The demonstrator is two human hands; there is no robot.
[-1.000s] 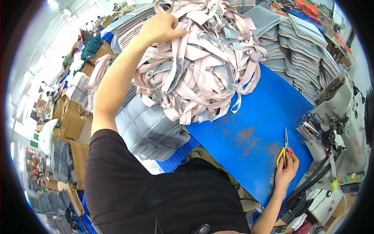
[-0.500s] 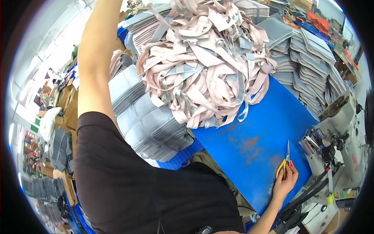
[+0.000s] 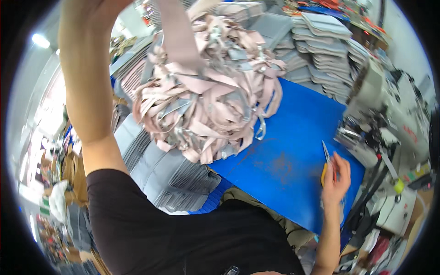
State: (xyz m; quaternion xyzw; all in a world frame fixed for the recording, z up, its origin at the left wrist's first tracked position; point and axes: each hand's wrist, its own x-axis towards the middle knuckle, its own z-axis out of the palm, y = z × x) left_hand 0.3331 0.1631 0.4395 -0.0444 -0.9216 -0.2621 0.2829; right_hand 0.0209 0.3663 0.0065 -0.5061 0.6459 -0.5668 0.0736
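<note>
My left hand (image 3: pixel 114 7) is raised high at the top edge, its fingers mostly out of view; a blurred pink strap (image 3: pixel 181 39) runs down from beside it into a big tangled heap of pink and grey straps (image 3: pixel 208 103). Whether the fingers hold that strap is unclear. My right hand (image 3: pixel 335 176) grips yellow and red-handled scissors (image 3: pixel 326 153), blades pointing away from me, over the right part of the blue work surface (image 3: pixel 298 123).
Stacks of grey padded pieces (image 3: pixel 321 50) sit behind the blue surface, more grey bundles (image 3: pixel 165 178) left of it. A sewing machine (image 3: pixel 389 119) borders the right side. Cartons (image 3: pixel 73 169) and piled goods fill the left background.
My left arm has swung upward from the heap, with a pink strap lifted near it. My right hand, still on the scissors, has risen slightly. The view has also shifted.
</note>
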